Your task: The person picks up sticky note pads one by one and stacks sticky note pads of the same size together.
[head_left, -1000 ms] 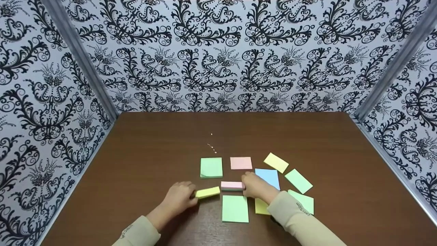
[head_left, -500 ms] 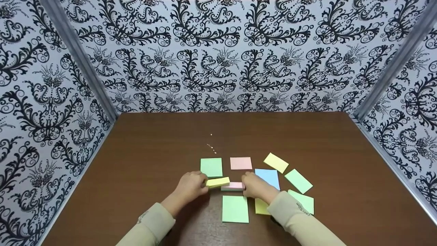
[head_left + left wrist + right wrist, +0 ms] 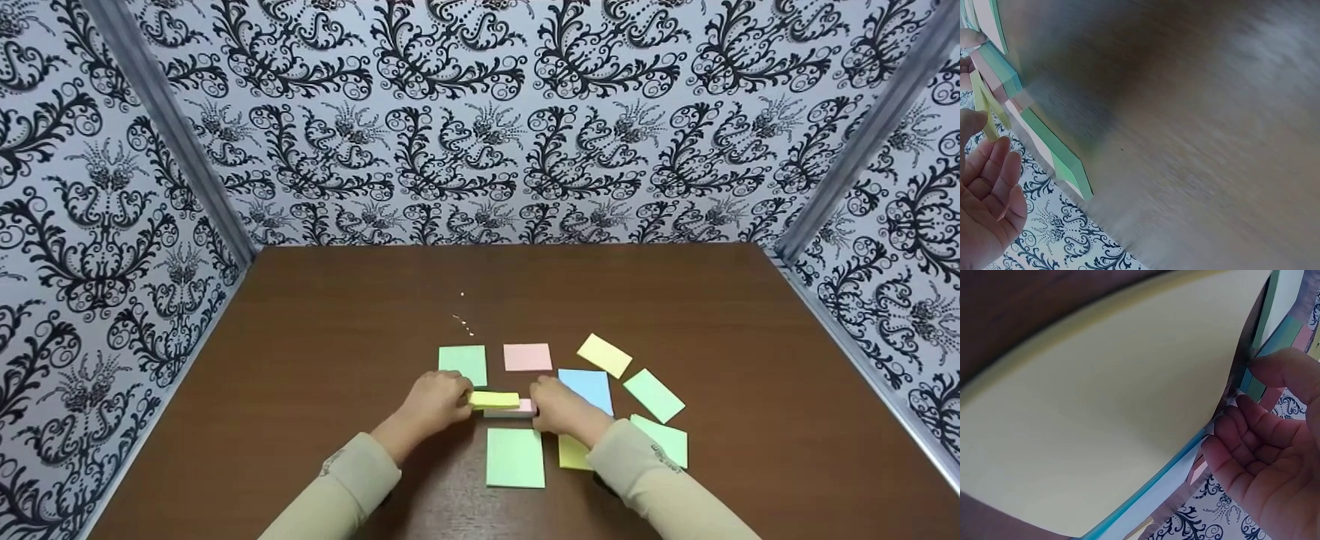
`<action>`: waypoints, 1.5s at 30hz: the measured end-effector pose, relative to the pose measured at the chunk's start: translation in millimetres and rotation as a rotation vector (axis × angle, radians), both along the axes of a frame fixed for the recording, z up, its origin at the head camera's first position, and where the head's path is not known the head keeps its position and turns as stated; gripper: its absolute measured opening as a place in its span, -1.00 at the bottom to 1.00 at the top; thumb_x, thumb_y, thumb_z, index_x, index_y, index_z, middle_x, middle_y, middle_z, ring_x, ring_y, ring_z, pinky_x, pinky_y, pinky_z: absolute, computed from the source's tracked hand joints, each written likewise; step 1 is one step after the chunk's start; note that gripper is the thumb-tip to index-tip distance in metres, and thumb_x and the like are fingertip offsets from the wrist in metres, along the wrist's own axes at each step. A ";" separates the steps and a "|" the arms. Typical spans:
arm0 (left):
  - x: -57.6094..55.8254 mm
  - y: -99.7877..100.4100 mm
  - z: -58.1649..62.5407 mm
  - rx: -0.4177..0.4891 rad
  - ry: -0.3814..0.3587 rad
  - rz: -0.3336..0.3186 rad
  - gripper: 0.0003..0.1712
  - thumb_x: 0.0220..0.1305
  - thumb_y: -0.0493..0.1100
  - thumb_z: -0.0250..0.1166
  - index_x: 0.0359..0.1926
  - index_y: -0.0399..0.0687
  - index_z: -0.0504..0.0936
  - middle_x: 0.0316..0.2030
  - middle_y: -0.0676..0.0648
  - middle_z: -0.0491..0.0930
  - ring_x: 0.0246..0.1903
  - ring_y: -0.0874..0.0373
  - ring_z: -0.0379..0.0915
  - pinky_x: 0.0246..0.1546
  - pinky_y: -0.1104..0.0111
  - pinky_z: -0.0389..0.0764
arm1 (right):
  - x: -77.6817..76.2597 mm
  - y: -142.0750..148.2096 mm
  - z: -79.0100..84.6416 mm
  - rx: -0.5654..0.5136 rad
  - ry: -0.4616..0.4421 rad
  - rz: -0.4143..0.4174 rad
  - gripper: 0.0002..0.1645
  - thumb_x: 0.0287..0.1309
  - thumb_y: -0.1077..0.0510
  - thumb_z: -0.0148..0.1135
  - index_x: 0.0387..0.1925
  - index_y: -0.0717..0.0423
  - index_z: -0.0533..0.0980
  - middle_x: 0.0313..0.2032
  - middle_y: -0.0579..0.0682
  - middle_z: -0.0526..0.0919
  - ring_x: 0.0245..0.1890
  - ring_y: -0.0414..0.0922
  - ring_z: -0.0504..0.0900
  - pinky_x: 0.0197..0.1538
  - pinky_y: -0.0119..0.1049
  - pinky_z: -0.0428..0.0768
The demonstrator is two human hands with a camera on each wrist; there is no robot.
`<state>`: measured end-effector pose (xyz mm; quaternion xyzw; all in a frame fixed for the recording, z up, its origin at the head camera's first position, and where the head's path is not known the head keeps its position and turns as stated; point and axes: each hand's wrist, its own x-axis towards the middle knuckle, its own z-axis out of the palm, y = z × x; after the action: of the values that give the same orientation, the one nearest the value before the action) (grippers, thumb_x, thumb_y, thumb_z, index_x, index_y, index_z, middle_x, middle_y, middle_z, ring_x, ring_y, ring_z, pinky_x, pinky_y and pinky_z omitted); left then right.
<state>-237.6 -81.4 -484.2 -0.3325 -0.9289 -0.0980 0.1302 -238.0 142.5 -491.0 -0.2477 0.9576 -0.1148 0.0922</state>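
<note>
In the head view my left hand (image 3: 433, 401) pinches a small yellow sticky-note pad (image 3: 493, 400) by its left end. That pad hangs over a low stack of sticky-note pads, pink on top (image 3: 527, 406), and covers much of it; whether they touch I cannot tell. My right hand (image 3: 562, 409) grips the stack's right end. Below the pink, the stack's blue-green layer (image 3: 1013, 81) shows in the left wrist view, where the yellow pad looks split into two leaves. The right wrist view has thumb and fingertips around the stack's end (image 3: 1255, 389).
Around the hands lie a green pad (image 3: 463, 358), a pink pad (image 3: 527, 357), a blue pad (image 3: 589, 387) and a nearer green pad (image 3: 515, 457). A yellow pad (image 3: 573, 454) sits partly under the right forearm. Several more pads lie right. White specks (image 3: 465, 324) dot the brown table (image 3: 337, 315).
My left hand has carried the yellow pad right and away from me, from beside the stack to over its pink top. The right hand stays at the stack's end.
</note>
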 end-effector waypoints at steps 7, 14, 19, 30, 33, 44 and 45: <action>-3.5 6.9 -4.7 -0.004 -0.023 -0.001 -0.84 -0.09 -0.14 0.35 -0.60 -0.06 0.52 -0.65 0.08 0.41 -0.63 0.24 0.29 -0.59 0.36 0.33 | 0.5 -2.3 0.5 0.016 -0.021 -0.023 -0.84 -0.13 0.31 0.27 -0.50 0.24 0.43 -0.24 0.24 0.52 -0.19 0.11 0.49 -0.22 -0.08 0.47; -5.4 11.3 -5.8 -0.005 -0.052 -0.008 -0.82 -0.06 -0.15 0.34 -0.60 -0.05 0.50 -0.65 0.08 0.37 -0.62 0.26 0.22 -0.59 0.38 0.30 | 0.2 0.0 -0.4 -0.005 -0.015 -0.014 -0.78 -0.15 0.34 0.25 -0.60 0.11 0.35 -0.44 0.04 0.40 -0.39 -0.07 0.36 -0.39 -0.20 0.34; -5.0 14.5 -5.7 -0.021 -0.066 -0.012 -0.84 -0.03 -0.15 0.32 -0.60 -0.04 0.50 -0.65 0.10 0.35 -0.61 0.27 0.20 -0.57 0.40 0.28 | 0.1 0.9 0.6 -0.023 -0.034 -0.003 -0.80 -0.15 0.35 0.23 -0.61 0.12 0.36 -0.50 -0.03 0.32 -0.48 -0.13 0.26 -0.43 -0.24 0.30; -4.6 22.6 -7.4 -0.032 -0.083 -0.004 -0.80 0.01 -0.13 0.31 -0.61 -0.02 0.47 -0.65 0.10 0.34 -0.62 0.28 0.13 -0.58 0.40 0.22 | 0.3 0.0 2.1 -0.013 -0.078 -0.044 -0.83 -0.11 0.31 0.28 -0.55 0.20 0.41 -0.25 0.22 0.49 -0.13 0.17 0.48 -0.16 -0.05 0.46; -3.9 23.1 -7.6 -0.034 -0.076 -0.007 -0.80 0.02 -0.13 0.31 -0.61 -0.02 0.47 -0.65 0.10 0.34 -0.63 0.28 0.14 -0.58 0.39 0.23 | 0.3 -0.1 1.5 -0.008 -0.086 -0.053 -0.83 -0.09 0.29 0.28 -0.52 0.21 0.41 -0.13 0.29 0.49 -0.01 0.23 0.44 -0.07 -0.02 0.45; -2.5 23.5 -9.2 -0.041 -0.072 -0.004 -0.87 0.01 -0.11 0.31 -0.52 -0.03 0.54 -0.60 0.08 0.43 -0.59 0.24 0.33 -0.56 0.37 0.35 | -0.4 -0.8 0.8 -0.004 -0.109 -0.073 -0.79 -0.07 0.30 0.24 -0.59 0.17 0.34 0.11 0.43 0.35 0.18 0.31 0.26 0.14 0.05 0.32; -2.5 23.6 -9.2 -0.039 -0.079 -0.003 -0.87 0.01 -0.10 0.30 -0.51 -0.03 0.54 -0.60 0.08 0.43 -0.59 0.24 0.31 -0.56 0.37 0.34 | -0.4 -0.8 0.9 -0.003 -0.114 -0.077 -0.80 -0.06 0.30 0.23 -0.58 0.17 0.35 0.12 0.43 0.34 0.19 0.31 0.25 0.15 0.05 0.31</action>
<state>-240.1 -57.8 -493.3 -0.3322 -0.9346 -0.0931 0.0868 -238.4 141.7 -490.1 -0.2040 0.9594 -0.1337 0.1417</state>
